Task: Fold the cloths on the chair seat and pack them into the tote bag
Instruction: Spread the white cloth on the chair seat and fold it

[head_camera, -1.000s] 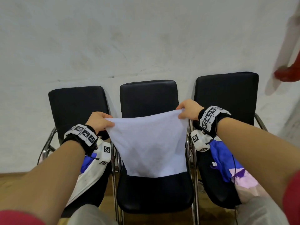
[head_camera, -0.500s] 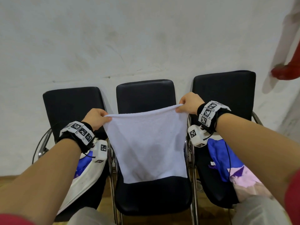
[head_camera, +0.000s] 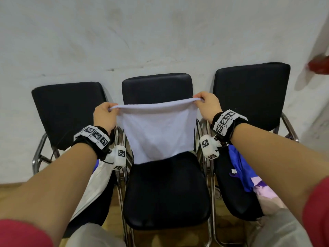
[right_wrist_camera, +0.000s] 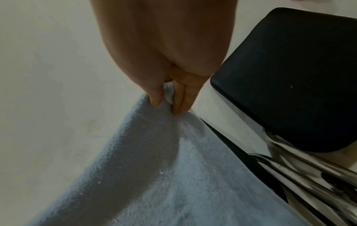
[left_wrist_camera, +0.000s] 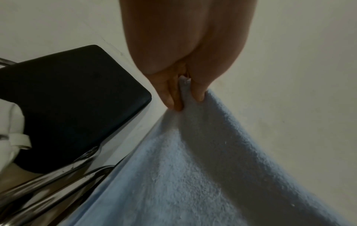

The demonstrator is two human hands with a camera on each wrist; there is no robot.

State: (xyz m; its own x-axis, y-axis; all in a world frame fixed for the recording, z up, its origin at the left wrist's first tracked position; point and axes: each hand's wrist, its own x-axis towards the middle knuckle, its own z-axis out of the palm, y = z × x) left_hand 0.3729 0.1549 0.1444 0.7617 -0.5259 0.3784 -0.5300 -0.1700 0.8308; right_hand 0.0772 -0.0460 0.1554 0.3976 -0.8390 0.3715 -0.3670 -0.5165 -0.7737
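Note:
A pale blue terry cloth point(head_camera: 156, 132) hangs spread in the air over the middle black chair point(head_camera: 165, 189), its lower edge near the back of the seat. My left hand point(head_camera: 105, 115) pinches its top left corner point(left_wrist_camera: 185, 97) between thumb and fingers. My right hand point(head_camera: 207, 106) pinches the top right corner point(right_wrist_camera: 168, 97) the same way. The top edge runs almost level between both hands. A white tote bag point(head_camera: 96, 184) lies on the left chair, partly hidden by my left forearm.
Three black chairs with chrome frames stand side by side against a white wall. The right chair point(head_camera: 249, 93) holds blue and pink cloths point(head_camera: 240, 168). A red object point(head_camera: 320, 65) shows at the right edge. Wooden floor lies below.
Both hands have lifted the cloth higher and pulled its top edge flatter; the lower edge has risen from the seat's middle toward the back.

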